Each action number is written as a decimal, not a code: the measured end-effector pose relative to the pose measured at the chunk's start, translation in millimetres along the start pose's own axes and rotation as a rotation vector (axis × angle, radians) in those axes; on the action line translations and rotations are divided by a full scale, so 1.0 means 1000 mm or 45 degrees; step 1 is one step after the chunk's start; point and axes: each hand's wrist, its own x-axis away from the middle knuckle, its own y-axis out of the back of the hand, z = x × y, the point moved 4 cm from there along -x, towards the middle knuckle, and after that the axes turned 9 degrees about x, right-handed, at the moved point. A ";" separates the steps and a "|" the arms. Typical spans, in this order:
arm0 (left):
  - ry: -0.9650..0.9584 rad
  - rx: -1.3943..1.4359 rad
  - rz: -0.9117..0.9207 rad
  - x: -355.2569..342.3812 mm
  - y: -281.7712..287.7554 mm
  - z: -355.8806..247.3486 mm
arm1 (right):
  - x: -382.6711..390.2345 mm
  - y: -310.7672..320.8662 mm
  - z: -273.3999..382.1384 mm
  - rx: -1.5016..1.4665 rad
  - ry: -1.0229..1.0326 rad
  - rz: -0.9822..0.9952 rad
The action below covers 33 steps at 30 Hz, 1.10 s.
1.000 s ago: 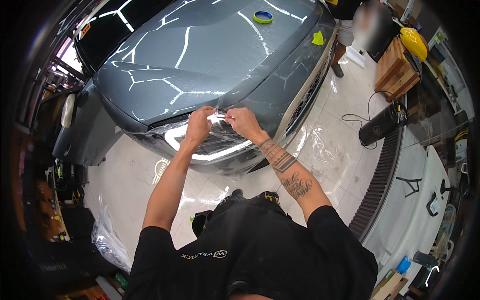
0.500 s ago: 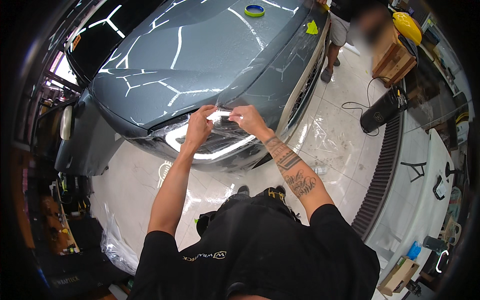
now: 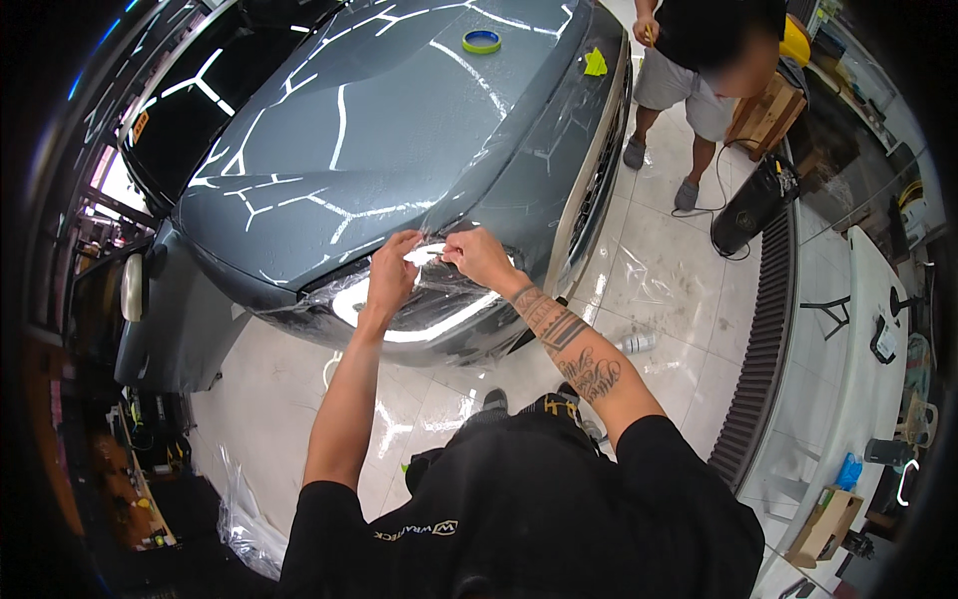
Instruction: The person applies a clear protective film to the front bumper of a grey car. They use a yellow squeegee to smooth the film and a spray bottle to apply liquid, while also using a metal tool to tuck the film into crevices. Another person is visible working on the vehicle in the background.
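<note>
Clear film (image 3: 321, 292) lies wrinkled over the front corner of a grey car (image 3: 389, 130), draping across its headlight (image 3: 431, 327). Above the lamp, at the hood's edge, my left hand (image 3: 392, 280) is closed with its fingertips pinching the film. Just to its right, my right hand (image 3: 481, 260) bends inward, thumb and fingers pressed together on the same film. A small gap separates the two hands. Thin folds of film show between and above them; its exact edge is hard to make out.
On the hood sit a blue-and-green tape roll (image 3: 481, 41) and a yellow-green scrap (image 3: 596, 62). A co-worker (image 3: 684, 85) stands beyond the car's front. A black cylinder (image 3: 753, 210) stands near a floor grate (image 3: 763, 364); a white table (image 3: 848, 339) is at right. Crumpled film (image 3: 244, 524) lies lower left.
My hands have drawn slightly closer together, still pinching the film. The co-worker has stepped further into view, toward the car. The whole view has shifted a little.
</note>
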 end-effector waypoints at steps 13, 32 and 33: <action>0.107 0.154 -0.039 0.007 -0.001 -0.010 | 0.013 0.014 -0.040 -0.141 -0.037 0.019; 0.221 0.151 0.014 0.007 -0.008 -0.017 | 0.028 0.023 -0.069 -0.127 -0.105 0.035; 0.190 0.164 0.030 0.007 -0.008 -0.016 | 0.029 0.024 -0.070 -0.115 -0.068 0.011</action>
